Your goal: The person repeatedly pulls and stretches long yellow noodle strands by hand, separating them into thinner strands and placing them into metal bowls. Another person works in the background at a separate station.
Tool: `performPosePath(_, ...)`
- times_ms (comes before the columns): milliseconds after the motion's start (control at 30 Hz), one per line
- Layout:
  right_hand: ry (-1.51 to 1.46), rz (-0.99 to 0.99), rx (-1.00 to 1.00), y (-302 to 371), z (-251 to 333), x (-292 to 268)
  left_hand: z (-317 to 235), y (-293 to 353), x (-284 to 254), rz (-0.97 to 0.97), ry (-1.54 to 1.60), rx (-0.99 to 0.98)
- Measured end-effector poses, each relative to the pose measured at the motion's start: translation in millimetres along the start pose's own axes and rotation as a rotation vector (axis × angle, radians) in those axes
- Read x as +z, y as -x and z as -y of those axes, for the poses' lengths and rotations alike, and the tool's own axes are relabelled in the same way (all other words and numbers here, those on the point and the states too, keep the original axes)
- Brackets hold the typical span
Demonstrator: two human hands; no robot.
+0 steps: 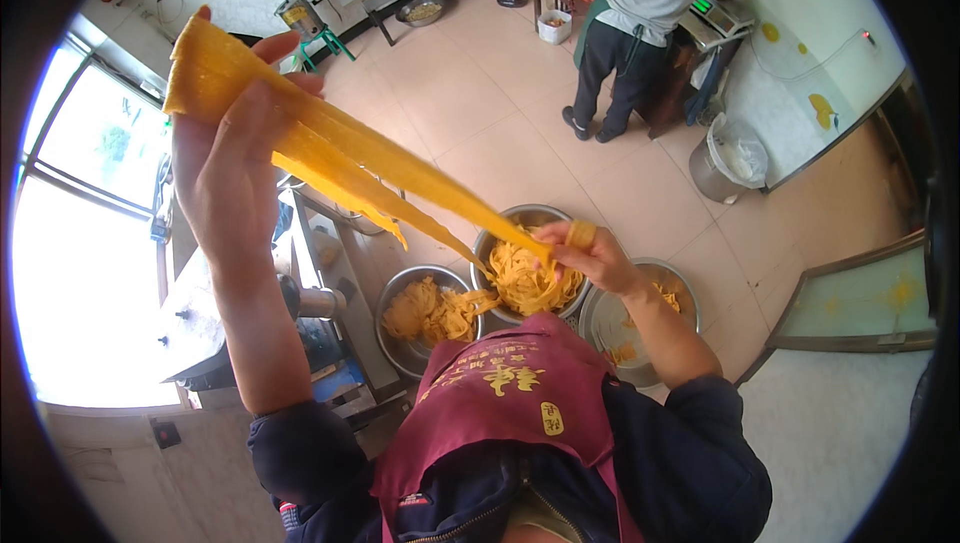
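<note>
A long yellow strip (370, 143), like a soft sheet of dough, stretches from upper left down toward the middle. My left hand (232, 148) is raised and closed around its wide folded end, with looser tails hanging beneath. At the narrow lower end, my right hand (598, 261) pinches the strip, and a yellow band crosses its fingers. Below the strip stands a metal basin (535, 211) heaped with yellow ribbons. Left of it, a second metal bowl (380, 321) holds more ribbons. Under my right forearm, a shallow metal pan (605, 321) carries a few scraps.
Metal equipment (330, 303) stands close at my left beside a bright window (100, 273). Across the tiled floor (480, 93), another person (650, 3) works at a counter with a scale. A lined bin (725, 168) stands at the right, near a low glass-panelled door (850, 298).
</note>
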State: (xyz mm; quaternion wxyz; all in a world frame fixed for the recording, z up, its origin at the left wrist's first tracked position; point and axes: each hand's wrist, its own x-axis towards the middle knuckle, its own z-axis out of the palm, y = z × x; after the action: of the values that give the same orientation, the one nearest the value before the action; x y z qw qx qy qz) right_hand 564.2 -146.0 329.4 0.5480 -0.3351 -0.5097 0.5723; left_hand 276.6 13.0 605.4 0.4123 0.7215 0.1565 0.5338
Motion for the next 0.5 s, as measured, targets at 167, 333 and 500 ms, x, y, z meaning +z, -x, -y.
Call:
performPosePath(167,0.268,0.036,-0.046,-12.8,20.1,11.6,19.7,28.3,53.5,0.177,0.219,-0.302)
performPosePath(333,0.404,-0.027,-0.265,-24.5,51.2,32.8,45.6,52.7,94.2,0.304,0.529,-0.583)
performPosePath(500,0.355,0.052,-0.092,-46.5,64.1,46.0,83.5,58.4,120.0,0.268,0.562,-0.621)
